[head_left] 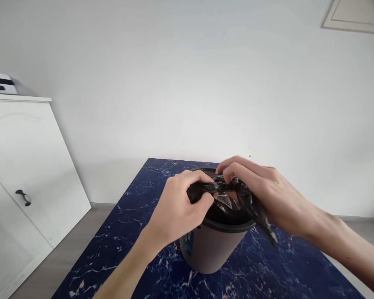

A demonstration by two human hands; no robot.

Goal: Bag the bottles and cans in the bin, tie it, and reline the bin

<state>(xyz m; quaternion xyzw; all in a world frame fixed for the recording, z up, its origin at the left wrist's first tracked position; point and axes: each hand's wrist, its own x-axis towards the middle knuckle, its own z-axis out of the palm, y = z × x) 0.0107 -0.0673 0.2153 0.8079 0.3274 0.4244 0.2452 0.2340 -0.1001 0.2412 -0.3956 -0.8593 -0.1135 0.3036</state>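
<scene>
A grey-brown trash bin [216, 247] with a dark rim and a teal label stands on the blue marbled table [124, 236]. Over its mouth, both hands grip a thin, shiny black plastic bag [226, 201]. My left hand [180, 203] pinches the bag's gathered edge between thumb and fingers at the left of the opening. At the right, my right hand [255, 182] has its fingers curled on the bunched plastic; its thumb is mostly hidden. A loose end of the bag hangs past the rim below the right hand. The bin's inside is largely covered.
Behind the table rises a white wall [187, 91]. To the left stands a white cabinet [28, 166] with a dark handle, and a white and black device [1, 83] rests on top. A framed panel [358, 16] is at the upper right.
</scene>
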